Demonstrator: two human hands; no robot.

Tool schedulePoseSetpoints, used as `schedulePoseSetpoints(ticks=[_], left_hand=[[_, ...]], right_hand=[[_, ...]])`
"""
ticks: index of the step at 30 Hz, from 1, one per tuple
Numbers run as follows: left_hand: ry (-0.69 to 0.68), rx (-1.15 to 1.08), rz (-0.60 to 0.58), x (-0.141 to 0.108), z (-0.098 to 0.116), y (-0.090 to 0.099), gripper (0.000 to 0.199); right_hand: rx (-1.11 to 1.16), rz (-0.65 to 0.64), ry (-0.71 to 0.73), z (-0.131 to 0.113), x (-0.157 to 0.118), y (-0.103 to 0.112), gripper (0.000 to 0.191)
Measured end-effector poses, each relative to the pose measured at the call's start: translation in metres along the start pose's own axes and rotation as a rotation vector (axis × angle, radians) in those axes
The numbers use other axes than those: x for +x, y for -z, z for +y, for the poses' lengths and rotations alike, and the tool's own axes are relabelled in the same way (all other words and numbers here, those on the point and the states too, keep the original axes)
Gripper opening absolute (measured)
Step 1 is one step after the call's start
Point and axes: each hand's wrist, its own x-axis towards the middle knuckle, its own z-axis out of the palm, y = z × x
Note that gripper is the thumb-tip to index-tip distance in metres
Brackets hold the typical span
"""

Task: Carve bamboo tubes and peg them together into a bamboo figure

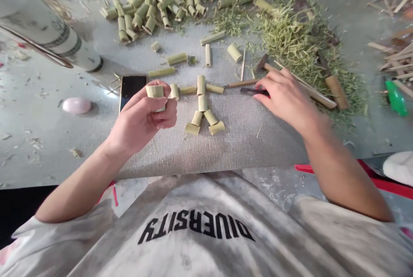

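Between the thumb and fingers of my left hand (pixel 145 107) is a short, pale green bamboo piece (pixel 155 92), held upright above the table. My right hand (pixel 285 98) is at a slim black tool (pixel 248 91) lying on the table, its thumb and fingertips closed about one end; the kind of tool is not clear. Between my hands, cut bamboo pieces are laid out as a small figure (pixel 202 103) with a head, body, outstretched arms and splayed legs with feet. A thin wooden-handled tool (pixel 240 83) lies just beyond the black one.
Several bamboo tubes (pixel 150 10) are heaped at the back. Green shavings (pixel 287 32) pile up behind my right hand, near a hammer (pixel 262 63) and a wooden-handled blade (pixel 337 92). A phone (pixel 130 87), a pink oval object (pixel 76 105) and a white cylinder (pixel 51 27) are leftward.
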Motion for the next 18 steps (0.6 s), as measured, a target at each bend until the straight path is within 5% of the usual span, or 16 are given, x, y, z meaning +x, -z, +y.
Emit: schedulePoseSetpoints(ticks=[6,10,14,18], left_hand=[[-0.036,0.016,-0.026,0.009,0.001,-0.001,0.026],[-0.045,-0.007,0.004,0.014,-0.002,0.000,0.013],[-0.036,-0.017,0.022,0.015,-0.004,-0.001,0.010],[-0.031,-0.019,-0.033,0.016,-0.007,0.002,0.027]], right_hand=[[-0.054,-0.047,0.008,-0.001,0.005,0.006,0.018],[-0.023,-0.083,0.013,-0.012,0.012,0.025,0.012],[0.088,0.063,0.021,-0.043,0.027,0.064,0.014],[0.176,0.197,0.105,-0.091,0.041,0.100,0.014]])
